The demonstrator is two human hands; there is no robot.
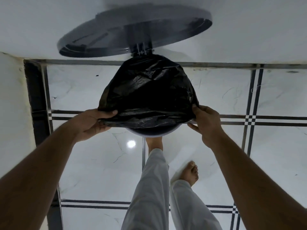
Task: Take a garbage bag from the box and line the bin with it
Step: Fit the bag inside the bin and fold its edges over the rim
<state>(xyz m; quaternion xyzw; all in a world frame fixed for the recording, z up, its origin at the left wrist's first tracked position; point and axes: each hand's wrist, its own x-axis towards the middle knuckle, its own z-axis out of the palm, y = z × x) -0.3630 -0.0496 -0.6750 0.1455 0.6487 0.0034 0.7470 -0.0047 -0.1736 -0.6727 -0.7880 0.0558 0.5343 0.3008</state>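
A black garbage bag (149, 93) is spread over the mouth of a pedal bin whose pale rim (149, 134) shows just below the bag's near edge. The bin's dark round lid (132, 32) stands raised against the white wall behind. My left hand (94, 120) grips the bag's edge at the bin's left side. At the right side, my right hand (206, 120) pinches the bag's edge. One bare foot (154, 142) is placed under the bin's front, seemingly on its pedal. The box is out of view.
The floor is glossy white tile (99, 171) with dark striped borders. A white wall (249, 30) runs behind the bin and a white pillar (13, 105) stands at the left. My other foot (190, 173) rests on the floor, right of the bin.
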